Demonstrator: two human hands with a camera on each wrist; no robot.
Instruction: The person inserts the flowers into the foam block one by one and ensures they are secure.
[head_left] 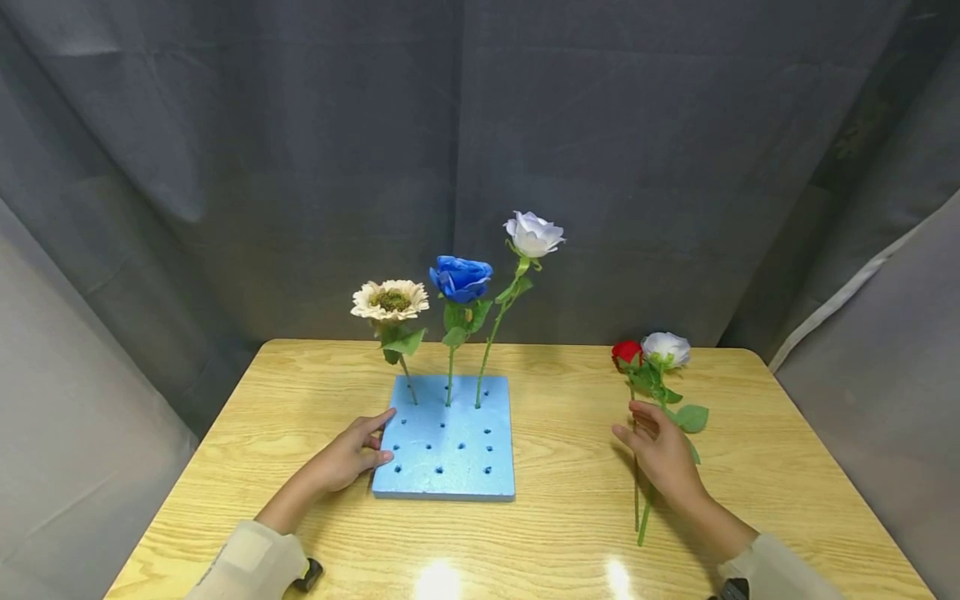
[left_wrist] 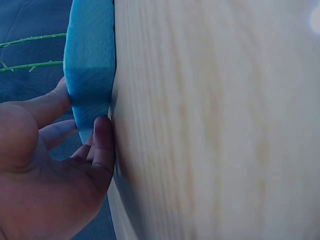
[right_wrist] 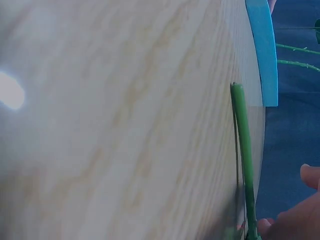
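Observation:
A light blue foam block (head_left: 457, 450) with rows of holes lies on the table. My left hand (head_left: 351, 450) grips its left edge; the left wrist view shows the fingertips (left_wrist: 103, 131) against the block's side. A cream sunflower (head_left: 390, 300), a blue rose (head_left: 461, 279) and a white rose (head_left: 534, 234) stand in its back holes, the white one leaning right. My right hand (head_left: 663, 454), fingers apart and slightly bent, is over the stems of a red rose (head_left: 626, 354) and a white flower (head_left: 667, 349) lying at the right. The right wrist view shows a thick green stem (right_wrist: 243, 132) near this hand.
The wooden table (head_left: 562, 467) extends between the block and the loose flowers. Dark grey curtains (head_left: 337, 150) hang behind it, with lighter cloth (head_left: 60, 400) at the sides. Both wrists carry dark devices.

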